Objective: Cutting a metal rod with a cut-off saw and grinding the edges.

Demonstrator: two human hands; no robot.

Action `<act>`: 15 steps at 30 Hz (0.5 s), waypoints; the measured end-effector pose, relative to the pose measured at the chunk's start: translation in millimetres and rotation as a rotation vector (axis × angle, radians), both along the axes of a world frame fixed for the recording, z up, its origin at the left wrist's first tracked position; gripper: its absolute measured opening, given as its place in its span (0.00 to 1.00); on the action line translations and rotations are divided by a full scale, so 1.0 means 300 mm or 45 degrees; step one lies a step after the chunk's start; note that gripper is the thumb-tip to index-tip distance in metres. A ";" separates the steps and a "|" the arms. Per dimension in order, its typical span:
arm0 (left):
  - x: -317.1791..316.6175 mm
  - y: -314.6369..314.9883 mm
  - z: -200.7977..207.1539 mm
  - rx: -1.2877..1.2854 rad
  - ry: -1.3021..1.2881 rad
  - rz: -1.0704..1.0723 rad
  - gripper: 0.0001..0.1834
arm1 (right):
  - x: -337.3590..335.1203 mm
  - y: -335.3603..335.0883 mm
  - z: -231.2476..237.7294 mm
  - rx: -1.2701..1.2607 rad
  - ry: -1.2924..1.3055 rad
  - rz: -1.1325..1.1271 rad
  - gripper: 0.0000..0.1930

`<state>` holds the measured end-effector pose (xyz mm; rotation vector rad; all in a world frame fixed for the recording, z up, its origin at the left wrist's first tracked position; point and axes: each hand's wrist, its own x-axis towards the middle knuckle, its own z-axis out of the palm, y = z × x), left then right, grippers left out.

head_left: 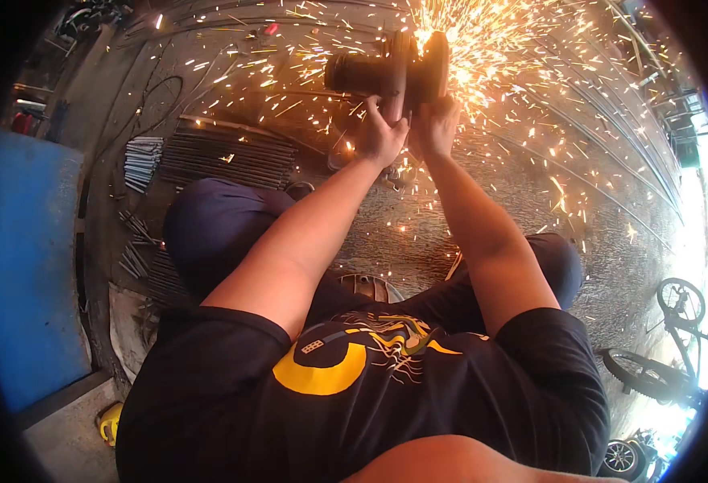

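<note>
A dark cut-off saw, with a cylindrical motor body and a round guard, stands on the floor ahead of me. Bright sparks spray from its far right side, and their glare hides the cutting point. My left hand is closed around the saw's handle, thumb on the left. Close beside it, my right hand grips the saw below the guard, its fingertips partly lost in shadow and glare. Both forearms reach forward between my bent knees.
Bundled dark rods and short silvery rods lie on the left, with more loose rods nearer. Long thin bars stretch along the right. A blue panel stands far left; a bicycle is at lower right.
</note>
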<state>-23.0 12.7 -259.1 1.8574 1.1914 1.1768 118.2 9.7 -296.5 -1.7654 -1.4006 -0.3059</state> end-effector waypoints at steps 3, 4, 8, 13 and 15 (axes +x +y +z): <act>-0.018 -0.036 -0.064 0.020 0.058 0.002 0.33 | -0.005 -0.031 -0.080 -0.055 0.052 0.016 0.23; -0.026 -0.055 -0.088 -0.188 0.097 -0.007 0.33 | -0.006 -0.042 -0.100 -0.095 0.172 0.037 0.25; -0.019 -0.039 -0.108 0.188 -0.007 0.007 0.36 | -0.019 -0.062 -0.107 0.001 -0.022 -0.011 0.26; 0.013 0.009 0.041 -0.434 0.139 0.097 0.45 | -0.030 -0.014 0.038 0.041 0.303 -0.019 0.24; 0.048 0.075 0.138 -0.427 0.152 0.126 0.47 | -0.002 0.031 0.129 0.129 0.285 -0.065 0.23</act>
